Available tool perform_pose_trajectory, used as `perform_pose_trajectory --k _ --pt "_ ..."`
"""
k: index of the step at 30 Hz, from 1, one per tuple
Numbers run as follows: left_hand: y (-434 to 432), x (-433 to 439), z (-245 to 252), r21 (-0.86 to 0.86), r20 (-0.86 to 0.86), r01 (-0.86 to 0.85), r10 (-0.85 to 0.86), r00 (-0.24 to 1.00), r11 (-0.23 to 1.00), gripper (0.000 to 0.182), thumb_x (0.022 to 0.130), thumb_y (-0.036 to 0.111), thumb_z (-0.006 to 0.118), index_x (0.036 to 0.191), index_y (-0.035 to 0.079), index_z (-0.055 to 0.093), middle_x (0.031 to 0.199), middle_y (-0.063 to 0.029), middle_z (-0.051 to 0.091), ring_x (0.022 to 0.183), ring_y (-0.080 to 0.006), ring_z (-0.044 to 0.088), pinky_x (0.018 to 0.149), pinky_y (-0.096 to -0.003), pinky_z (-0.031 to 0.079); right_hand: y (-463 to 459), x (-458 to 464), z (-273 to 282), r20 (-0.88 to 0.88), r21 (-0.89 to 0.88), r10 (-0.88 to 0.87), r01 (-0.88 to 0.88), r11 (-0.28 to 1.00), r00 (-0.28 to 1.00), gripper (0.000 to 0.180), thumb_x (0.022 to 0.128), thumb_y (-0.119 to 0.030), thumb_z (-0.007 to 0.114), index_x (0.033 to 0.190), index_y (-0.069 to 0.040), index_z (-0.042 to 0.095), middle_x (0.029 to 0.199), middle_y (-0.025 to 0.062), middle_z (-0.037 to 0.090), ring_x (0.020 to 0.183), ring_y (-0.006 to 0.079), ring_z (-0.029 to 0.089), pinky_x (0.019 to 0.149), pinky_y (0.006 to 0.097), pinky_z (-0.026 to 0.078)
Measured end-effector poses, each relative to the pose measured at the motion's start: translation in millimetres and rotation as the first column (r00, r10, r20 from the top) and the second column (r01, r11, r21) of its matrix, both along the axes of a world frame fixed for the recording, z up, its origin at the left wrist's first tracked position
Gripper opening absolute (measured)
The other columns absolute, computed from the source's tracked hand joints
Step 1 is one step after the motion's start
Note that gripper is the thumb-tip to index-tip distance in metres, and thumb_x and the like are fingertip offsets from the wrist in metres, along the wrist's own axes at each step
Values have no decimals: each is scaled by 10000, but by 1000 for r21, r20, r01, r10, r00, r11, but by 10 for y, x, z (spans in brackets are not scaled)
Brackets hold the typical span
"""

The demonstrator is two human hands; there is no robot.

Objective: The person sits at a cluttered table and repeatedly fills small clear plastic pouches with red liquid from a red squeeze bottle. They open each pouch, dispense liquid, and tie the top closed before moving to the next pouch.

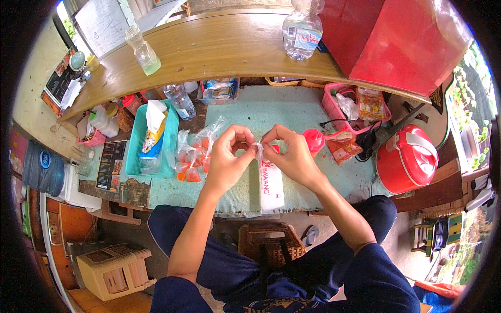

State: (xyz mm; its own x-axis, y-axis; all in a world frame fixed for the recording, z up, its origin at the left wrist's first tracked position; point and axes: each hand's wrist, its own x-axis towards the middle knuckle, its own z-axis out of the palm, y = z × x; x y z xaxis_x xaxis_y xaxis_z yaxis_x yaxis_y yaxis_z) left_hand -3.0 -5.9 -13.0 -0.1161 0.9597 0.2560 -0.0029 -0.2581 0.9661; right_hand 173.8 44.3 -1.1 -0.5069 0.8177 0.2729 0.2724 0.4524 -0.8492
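Note:
My left hand [231,156] and my right hand [287,156] meet over the table, their fingertips pinching a small clear plastic bag [258,148] between them. Below the bag lies a white and red packet [271,187] with printing on it. Left of my left hand, several small knotted plastic bags of orange-red sauce [193,158] are heaped on the table. A red squeeze bottle [313,141] stands just right of my right hand. What the pinched bag contains is hidden by my fingers.
A turquoise basket [134,156] with a tissue pack stands at left. At right are a pink basket [332,111], an orange-red packet [341,148] and a red rice container [407,158]. Behind, a wooden shelf [219,43] carries a water bottle [301,37] and a bottle of green liquid [145,54].

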Motion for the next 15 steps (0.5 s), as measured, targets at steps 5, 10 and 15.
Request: perform_pose_trajectory --k 5,10,15 --pt "-22 -2 -39 13 -231 -85 85 969 996 199 806 -108 650 946 25 605 796 21 539 728 -48 507 663 -221 435 -15 -10 24 -30 -33 31 -32 999 999 143 823 -68 710 891 20 620 785 139 665 779 170 661 734 338 510" --pt "-48 -55 -34 5 -374 -186 174 911 983 144 853 -71 673 939 32 621 787 53 532 733 -34 495 649 -202 391 28 -40 -4 -75 12 36 -35 999 997 162 825 -65 706 933 19 619 797 122 656 799 168 645 756 336 507" --pt "7 -47 -22 -66 -113 -83 75 991 994 152 895 18 719 1036 9 662 925 -12 669 865 -85 631 764 -237 509 24 -54 5 -81 -13 -73 72 997 994 239 878 -51 651 1106 22 651 825 63 616 838 126 583 826 306 477"
